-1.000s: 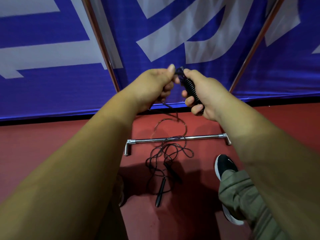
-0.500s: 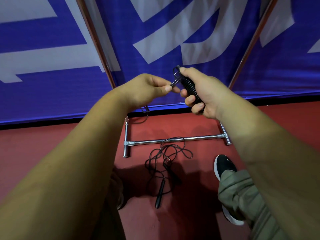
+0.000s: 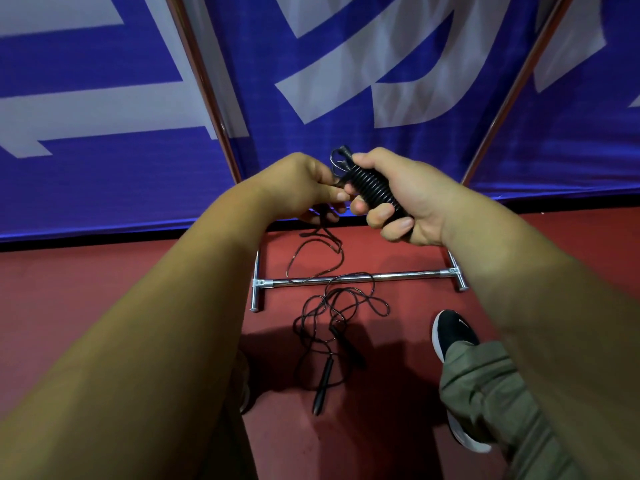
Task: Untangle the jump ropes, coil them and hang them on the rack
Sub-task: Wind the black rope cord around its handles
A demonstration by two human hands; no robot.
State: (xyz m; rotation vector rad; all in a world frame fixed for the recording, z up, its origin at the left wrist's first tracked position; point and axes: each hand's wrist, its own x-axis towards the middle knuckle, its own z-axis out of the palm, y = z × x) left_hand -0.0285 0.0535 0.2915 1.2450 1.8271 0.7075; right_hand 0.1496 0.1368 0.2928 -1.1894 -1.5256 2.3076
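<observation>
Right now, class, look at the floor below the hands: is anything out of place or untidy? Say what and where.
Yes: black cord lies in a loose tangle on the red floor, its loops crossing the rack's chrome base bar, a handle lying loose in front. It should be wound like the coil the right hand grips.

Tangled rope (image 3: 332, 317) sprawls across rack base bar (image 3: 398, 276). Shoe (image 3: 453, 332) near its right. Left pole (image 3: 207, 98), right pole (image 3: 519, 81) slant up; banner (image 3: 346, 81) walls off behind. Red floor (image 3: 104, 289) at left free.
</observation>
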